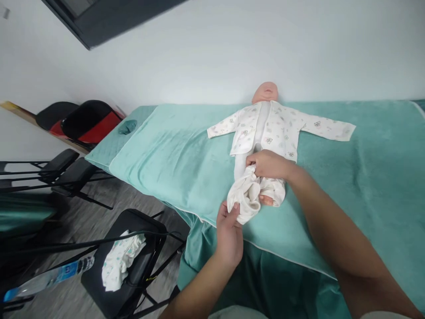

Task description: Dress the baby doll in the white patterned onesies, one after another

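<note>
A baby doll [265, 92] lies on its back on a green-covered bed [175, 150], its head against the wall side. It wears a white patterned jacket [244, 133], unfastened down the front, with both sleeves spread out. White baby pants [247, 195] are bunched around the doll's lower legs, and one foot [266, 200] shows at a leg opening. My left hand [230, 230] pinches the lower edge of the pants between thumb and fingers. Higher up, my right hand [268, 165] grips the bunched cloth near the doll's knees; its fingertips are partly hidden.
At lower left a black folding chair [96, 283] holds a crumpled white cloth with green print [122, 261]. A plastic water bottle [49, 279] lies beside it. Black and red chairs [93, 122] stand by the wall, near the bed's face hole [128, 127].
</note>
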A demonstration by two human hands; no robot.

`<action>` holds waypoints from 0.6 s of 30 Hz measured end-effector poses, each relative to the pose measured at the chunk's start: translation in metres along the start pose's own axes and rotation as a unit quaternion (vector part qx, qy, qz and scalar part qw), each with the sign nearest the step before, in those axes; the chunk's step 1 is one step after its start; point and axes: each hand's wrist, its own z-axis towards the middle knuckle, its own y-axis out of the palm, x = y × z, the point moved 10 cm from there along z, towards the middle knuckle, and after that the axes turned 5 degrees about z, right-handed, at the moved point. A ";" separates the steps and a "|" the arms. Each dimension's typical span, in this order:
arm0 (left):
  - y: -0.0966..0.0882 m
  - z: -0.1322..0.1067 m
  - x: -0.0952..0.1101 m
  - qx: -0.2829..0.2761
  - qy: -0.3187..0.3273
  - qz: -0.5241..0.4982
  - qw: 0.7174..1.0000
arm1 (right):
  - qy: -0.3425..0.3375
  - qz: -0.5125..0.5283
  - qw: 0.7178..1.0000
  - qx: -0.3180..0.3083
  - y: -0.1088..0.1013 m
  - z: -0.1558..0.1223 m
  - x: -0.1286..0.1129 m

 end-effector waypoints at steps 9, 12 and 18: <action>-0.020 0.016 0.002 0.025 0.010 0.086 0.996 | 0.014 -0.070 0.997 -0.026 0.006 -0.004 -0.002; -0.018 0.020 0.003 0.023 -0.001 0.128 0.991 | 0.014 -0.074 0.997 -0.020 0.006 -0.004 -0.002; -0.016 0.023 0.010 0.024 0.025 0.202 0.979 | 0.009 -0.050 0.999 -0.016 0.005 -0.005 -0.003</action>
